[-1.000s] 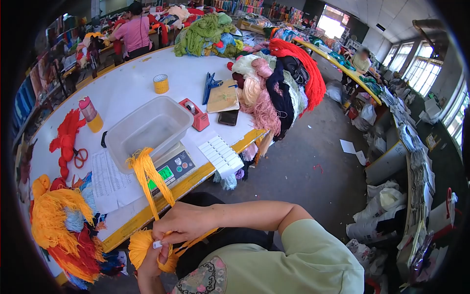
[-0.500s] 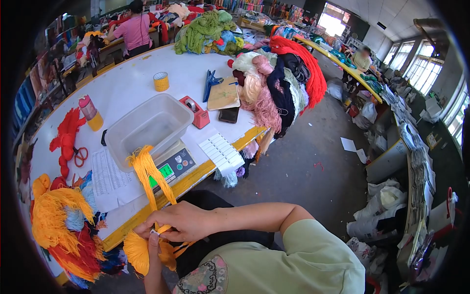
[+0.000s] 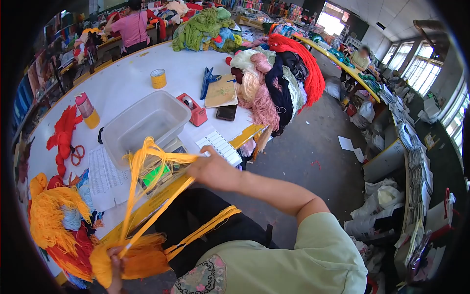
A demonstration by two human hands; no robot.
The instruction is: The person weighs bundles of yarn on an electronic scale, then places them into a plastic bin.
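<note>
My left hand is closed round a thick hank of orange-yellow yarn at the lower left, below the table edge. My right hand grips long strands of the same yarn and holds them stretched out over the table's front edge. A loop of the strands rises in front of a translucent plastic tub. The tub sits on a weighing scale with a lit green display, partly hidden behind the strands. Loose yarn ends stick out over my dark-clad lap.
Orange, red and blue yarn is heaped at the table's left. Scissors, printed sheets, a red tape dispenser and a phone lie around the tub. Large yarn piles stand at the right end. Two people work farther off.
My hands were together at the hank. Now my right hand has moved up and right, drawing strands out, while my left hand has moved down and left with the hank.
</note>
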